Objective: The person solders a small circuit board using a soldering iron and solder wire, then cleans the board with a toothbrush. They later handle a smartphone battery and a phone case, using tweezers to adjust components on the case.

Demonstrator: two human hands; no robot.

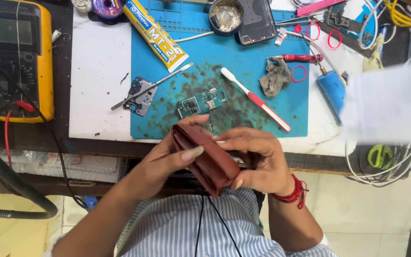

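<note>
Both my hands hold a brown leather wallet over my lap, just below the bench's front edge. My left hand grips it from the left, thumb across its top. My right hand, a red thread at its wrist, clasps the right side with fingers curled over the wallet's edge. Just beyond them, on the stained blue work mat, lies a small green circuit board.
On the mat lie a red-and-white toothbrush, a metal spatula tool, a grey metal plate, a yellow glue tube, a grey rag, a round tin. A yellow multimeter stands left; another person's white sleeve enters right.
</note>
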